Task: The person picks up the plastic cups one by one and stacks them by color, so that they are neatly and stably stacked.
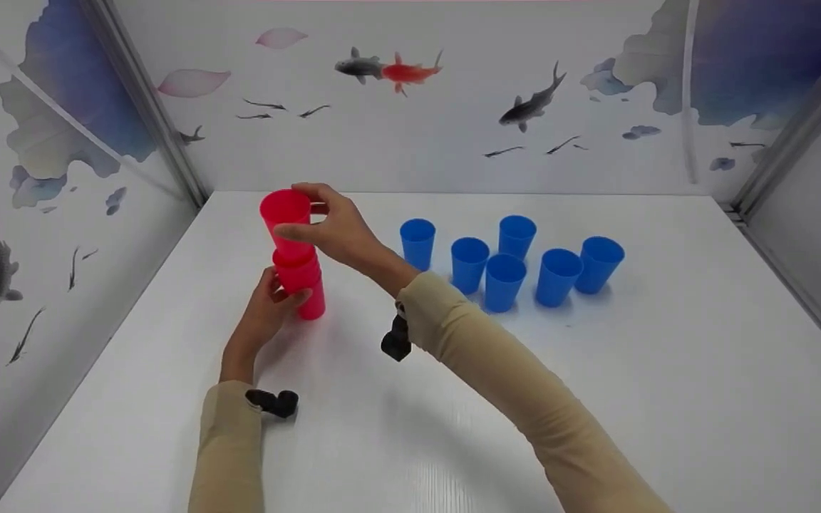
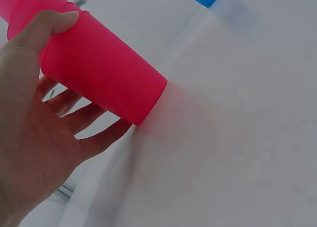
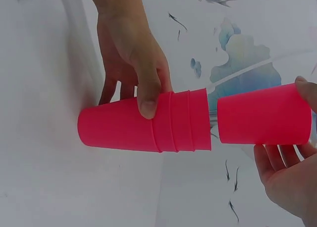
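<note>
A stack of nested pink-red cups (image 1: 313, 303) stands upright on the white table at the left. My left hand (image 1: 262, 317) holds this stack, thumb on the near side and fingers behind it, as the left wrist view also shows. Directly above, my right hand (image 1: 343, 229) grips a single pink-red cup (image 3: 265, 115) between thumb and fingers, its mouth upward. In the right wrist view a narrow gap separates that cup's base from the rim of the stack (image 3: 181, 122). Several rims show along the stack's upper part.
Several blue cups (image 1: 505, 285) stand mouth up in a loose group right of centre, beyond my right forearm. The white table (image 1: 667, 399) meets a back wall (image 1: 453, 142) and side walls printed with fish. Small black cameras (image 1: 398, 340) sit on both wrists.
</note>
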Motion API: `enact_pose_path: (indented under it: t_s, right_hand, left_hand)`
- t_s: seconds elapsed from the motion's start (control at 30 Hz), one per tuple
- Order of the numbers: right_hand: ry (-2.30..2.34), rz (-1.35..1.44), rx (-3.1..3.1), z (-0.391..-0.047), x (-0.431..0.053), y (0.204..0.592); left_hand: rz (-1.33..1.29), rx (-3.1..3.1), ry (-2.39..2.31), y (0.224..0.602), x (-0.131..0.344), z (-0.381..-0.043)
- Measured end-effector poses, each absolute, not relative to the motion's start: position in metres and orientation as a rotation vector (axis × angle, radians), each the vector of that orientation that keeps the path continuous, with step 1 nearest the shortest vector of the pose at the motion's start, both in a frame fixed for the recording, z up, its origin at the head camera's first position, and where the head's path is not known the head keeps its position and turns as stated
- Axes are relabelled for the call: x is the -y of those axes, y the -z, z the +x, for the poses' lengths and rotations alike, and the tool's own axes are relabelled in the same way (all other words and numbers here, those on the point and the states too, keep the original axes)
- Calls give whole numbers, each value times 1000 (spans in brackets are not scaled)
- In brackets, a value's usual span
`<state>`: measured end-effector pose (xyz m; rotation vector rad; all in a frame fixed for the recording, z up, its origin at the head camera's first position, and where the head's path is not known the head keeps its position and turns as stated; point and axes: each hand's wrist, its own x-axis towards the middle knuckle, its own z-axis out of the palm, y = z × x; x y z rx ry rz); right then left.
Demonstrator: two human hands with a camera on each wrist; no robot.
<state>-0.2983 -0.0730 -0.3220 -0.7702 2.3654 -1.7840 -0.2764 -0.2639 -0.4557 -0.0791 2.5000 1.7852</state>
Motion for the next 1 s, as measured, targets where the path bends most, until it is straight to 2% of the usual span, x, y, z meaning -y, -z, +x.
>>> enact_pose_path:
  t_s: [0.5,1.0]
  right_hand:
    - [1774,-774,-2343,-302,61,333]
    - [1831,-853,-2348,-288,12,311]
  left_hand:
    - [-49,-2560,-1740,456,264,-273]
    - [-79,-2545,-1741,458,263,-275]
